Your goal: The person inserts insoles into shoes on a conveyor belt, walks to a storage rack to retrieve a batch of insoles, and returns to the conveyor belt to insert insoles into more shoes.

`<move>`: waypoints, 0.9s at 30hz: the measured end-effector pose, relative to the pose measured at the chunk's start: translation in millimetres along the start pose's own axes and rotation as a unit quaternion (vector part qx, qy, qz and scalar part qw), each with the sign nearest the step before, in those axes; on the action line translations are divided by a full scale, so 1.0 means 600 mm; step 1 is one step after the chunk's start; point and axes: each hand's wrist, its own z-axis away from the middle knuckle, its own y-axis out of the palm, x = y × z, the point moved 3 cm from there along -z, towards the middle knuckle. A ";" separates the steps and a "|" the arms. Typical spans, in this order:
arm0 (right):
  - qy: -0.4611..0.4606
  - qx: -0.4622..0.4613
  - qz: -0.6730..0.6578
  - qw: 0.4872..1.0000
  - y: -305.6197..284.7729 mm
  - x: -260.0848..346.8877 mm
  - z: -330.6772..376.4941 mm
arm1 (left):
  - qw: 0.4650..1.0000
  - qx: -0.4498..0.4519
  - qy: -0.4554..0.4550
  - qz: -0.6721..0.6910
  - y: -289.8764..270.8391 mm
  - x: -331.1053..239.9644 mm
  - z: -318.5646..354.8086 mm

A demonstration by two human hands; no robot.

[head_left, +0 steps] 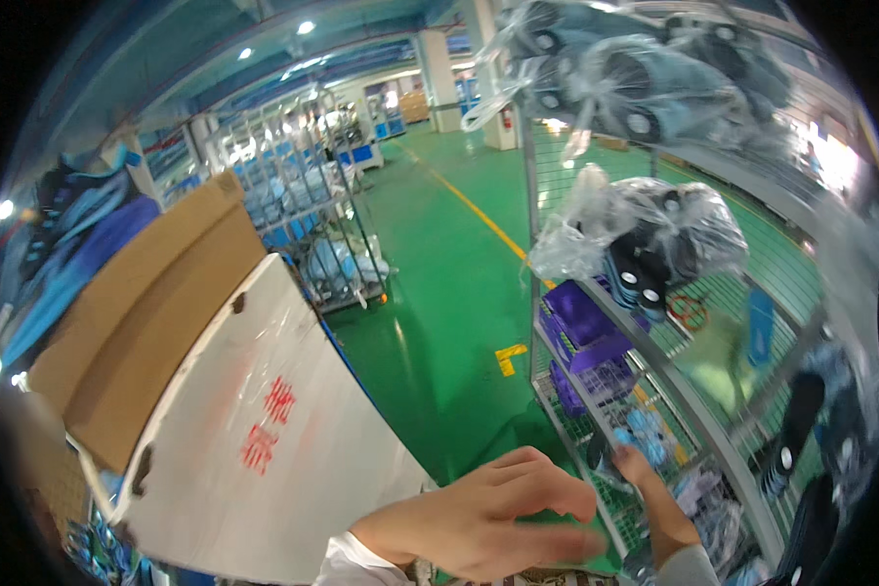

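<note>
My left hand is raised at the lower middle, its fingers loosely bent and apart from the thumb, with nothing between them. My right hand reaches into a grey wire rack on the right. Its fingers are closed at a small dark piece, too blurred to name. Light blue bagged pieces lie on the low shelf beside that hand. Higher up on the rack are purple plastic baskets and a clear plastic bag of black pieces.
A white board with red marks and a brown cardboard box stand on the left. More clear bags of blue and black pieces fill the rack's top. Another wire cart stands farther off on the green floor.
</note>
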 end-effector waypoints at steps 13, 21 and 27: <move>0.253 0.258 0.100 0.927 0.138 -0.197 -0.324 | 0.998 -0.001 -0.021 -0.063 -0.262 0.587 -0.054; 0.283 0.343 0.178 0.878 0.272 -0.272 -0.721 | 0.853 0.305 -0.381 -0.186 -0.343 1.270 0.214; 0.018 0.254 0.071 0.965 0.414 0.027 -1.355 | 0.345 -0.121 -0.871 -0.328 -0.755 1.201 0.924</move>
